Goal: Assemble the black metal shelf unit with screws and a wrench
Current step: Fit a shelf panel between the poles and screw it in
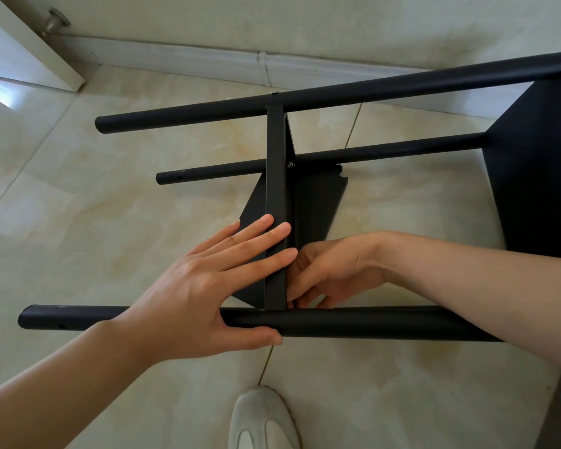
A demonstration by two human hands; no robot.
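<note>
Pressing flat against the shelf panel (276, 222), the left hand (208, 286) is spread with straight fingers laid across the panel's edge while its thumb is hooked under the near pole (370, 324); the joint is probably being steadied this way so the holes stay lined up. At three o'clock of it, the right hand (331, 273) is tucked behind the panel with fingers curled at the corner, seemingly working a screw, though whether anything is pinched cannot be told. The shelf unit (538, 176) is laid on its side on the tiled floor (94, 205), poles running from nine to three o'clock. A fitted screw (290, 164) is seen at twelve o'clock of the hands, a shoe (263, 419) at six.
</note>
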